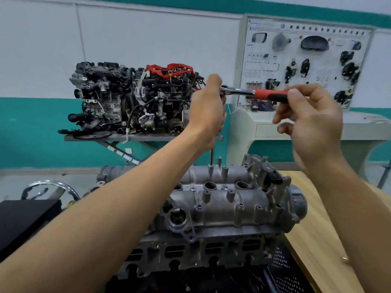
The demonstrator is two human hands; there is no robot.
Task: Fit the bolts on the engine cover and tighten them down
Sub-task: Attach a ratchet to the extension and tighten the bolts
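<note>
The grey cast engine cover lies in front of me on top of the cylinder head. A ratchet wrench with a red and black handle is raised above it. A long thin extension bar runs from its head down to the back edge of the cover. My left hand grips the ratchet head and the top of the bar. My right hand pinches the end of the handle between thumb and fingers. Small bolts sit in bosses along the cover.
A second full engine stands on a grey stand behind. A white training board with car parts fills the back right. A wooden bench top lies at my right, a black box at my left.
</note>
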